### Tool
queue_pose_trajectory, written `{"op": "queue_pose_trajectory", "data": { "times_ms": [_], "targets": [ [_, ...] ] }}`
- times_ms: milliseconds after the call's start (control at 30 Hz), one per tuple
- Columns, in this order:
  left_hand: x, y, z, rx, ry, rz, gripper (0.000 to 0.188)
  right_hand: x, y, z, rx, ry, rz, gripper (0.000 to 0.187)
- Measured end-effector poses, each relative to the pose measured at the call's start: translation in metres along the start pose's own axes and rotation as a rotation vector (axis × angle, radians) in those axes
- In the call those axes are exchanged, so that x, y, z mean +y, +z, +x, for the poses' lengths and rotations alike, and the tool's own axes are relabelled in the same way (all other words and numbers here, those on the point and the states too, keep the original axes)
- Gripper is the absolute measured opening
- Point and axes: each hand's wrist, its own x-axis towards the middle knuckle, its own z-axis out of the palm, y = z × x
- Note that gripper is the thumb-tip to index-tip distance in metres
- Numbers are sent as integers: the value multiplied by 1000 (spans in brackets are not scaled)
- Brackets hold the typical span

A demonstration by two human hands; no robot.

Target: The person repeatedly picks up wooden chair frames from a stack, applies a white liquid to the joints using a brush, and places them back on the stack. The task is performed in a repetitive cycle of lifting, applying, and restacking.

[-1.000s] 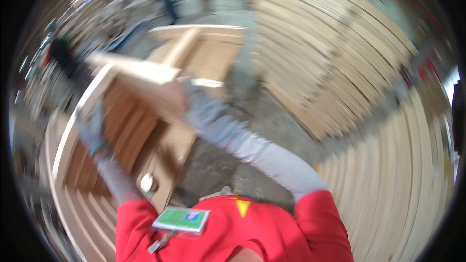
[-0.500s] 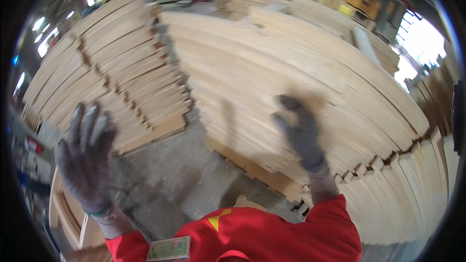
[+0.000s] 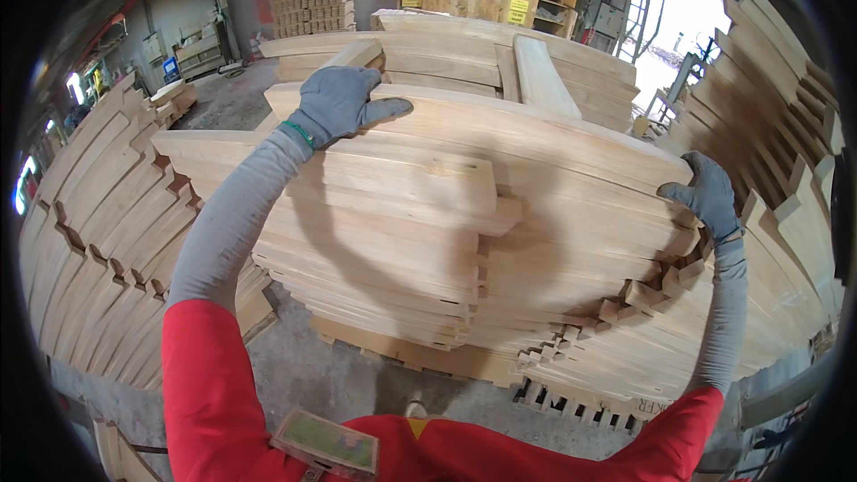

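Observation:
A long, pale wooden plank (image 3: pixel 536 129) lies along the top of a tall stack of similar boards. My left hand (image 3: pixel 337 105), in a grey glove, grips it near its left end, with the fingers over the far edge and the thumb along the near side. My gloved right hand (image 3: pixel 707 195) is closed around the plank's right end, its thumb on the near face. Below, a shorter board (image 3: pixel 411 170) rests on the left part of the stack (image 3: pixel 384 250). Fingertips on the far side are hidden.
Another board stack (image 3: pixel 107 241) stands at the left, and more boards (image 3: pixel 759 116) rise on the right. Behind lie further planks with a pale beam (image 3: pixel 543 76) across them. A pallet (image 3: pixel 571 406) shows under the stack; concrete floor (image 3: pixel 312 366) lies before me.
Both hands, open and raised half a second ago, have reached out to the top plank and taken hold of its ends. My view has swung to the right.

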Motion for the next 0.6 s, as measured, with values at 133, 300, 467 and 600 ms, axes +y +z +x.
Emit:
{"op": "queue_pose_trajectory", "data": {
  "times_ms": [133,300,467,600],
  "targets": [
    [-27,4,32,27,-27,30,67,-17,-24,14,22,141,107,63],
    [-119,-31,29,228,-335,-28,50,-124,-64,43,6,-17,46,51],
    [-94,-28,-17,362,-136,-466,43,-210,-26,46,153,-622,317,36],
    [16,-46,-110,-345,-436,-1493,52,-279,-40,62,14,-517,325,29]
  ]
}}
